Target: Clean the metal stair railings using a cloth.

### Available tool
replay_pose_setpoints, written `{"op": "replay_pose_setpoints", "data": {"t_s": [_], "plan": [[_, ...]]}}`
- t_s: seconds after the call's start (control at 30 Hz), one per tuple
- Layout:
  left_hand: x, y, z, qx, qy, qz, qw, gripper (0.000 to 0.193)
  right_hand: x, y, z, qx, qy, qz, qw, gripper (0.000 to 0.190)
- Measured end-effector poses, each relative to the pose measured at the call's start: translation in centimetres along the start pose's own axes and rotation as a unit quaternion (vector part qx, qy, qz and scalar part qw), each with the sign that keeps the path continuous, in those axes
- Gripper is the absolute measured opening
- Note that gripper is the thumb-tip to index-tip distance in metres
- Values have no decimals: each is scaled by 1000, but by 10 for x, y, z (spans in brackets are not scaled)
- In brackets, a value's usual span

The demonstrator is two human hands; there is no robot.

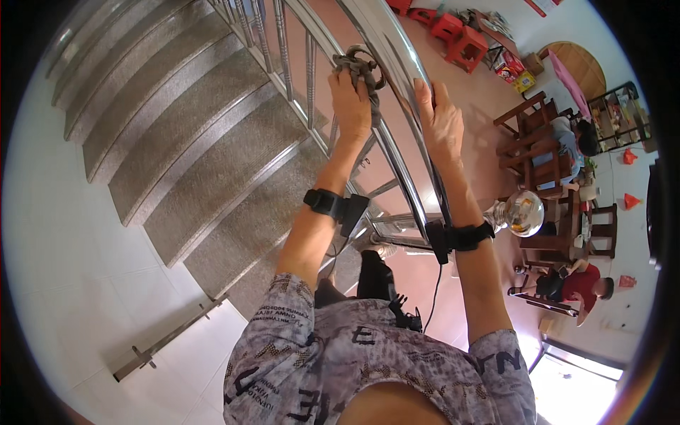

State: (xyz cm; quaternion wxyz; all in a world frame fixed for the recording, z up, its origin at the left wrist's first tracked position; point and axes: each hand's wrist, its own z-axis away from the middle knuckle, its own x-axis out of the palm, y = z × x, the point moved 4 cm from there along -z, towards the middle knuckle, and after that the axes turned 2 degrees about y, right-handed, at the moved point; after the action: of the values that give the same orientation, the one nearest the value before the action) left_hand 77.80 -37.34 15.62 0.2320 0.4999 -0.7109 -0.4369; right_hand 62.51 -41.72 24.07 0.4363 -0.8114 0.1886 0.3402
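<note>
My left hand (351,101) grips a dark grey cloth (361,66), bunched against the metalwork just inside the handrail. A curled metal ornament of the balustrade shows beside the cloth. My right hand (442,119) rests on the outer side of the thick polished steel handrail (393,48), its thumb lying along the top. Below the handrail runs a thinner steel rail (401,175), and slim metal balusters (283,50) stand along the stair edge. Both wrists wear black straps with small devices.
Curved stone stairs (212,159) climb on the left beside a white wall (53,239). A shiny ball finial (524,213) tops the newel post near my right forearm. Beyond the railing are red plastic stools (465,48), wooden chairs, a table (550,241) and two seated people.
</note>
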Motion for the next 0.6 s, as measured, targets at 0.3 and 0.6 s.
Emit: {"op": "replay_pose_setpoints", "data": {"t_s": [0.3,0.6], "plan": [[27,-5,60,-215,-76,223,948,28,-1,4,0,-2,3,12,1000,59],[57,-34,39,-296,-86,806,506,41,2,1,0,-6,-19,-20,1000,62]]}}
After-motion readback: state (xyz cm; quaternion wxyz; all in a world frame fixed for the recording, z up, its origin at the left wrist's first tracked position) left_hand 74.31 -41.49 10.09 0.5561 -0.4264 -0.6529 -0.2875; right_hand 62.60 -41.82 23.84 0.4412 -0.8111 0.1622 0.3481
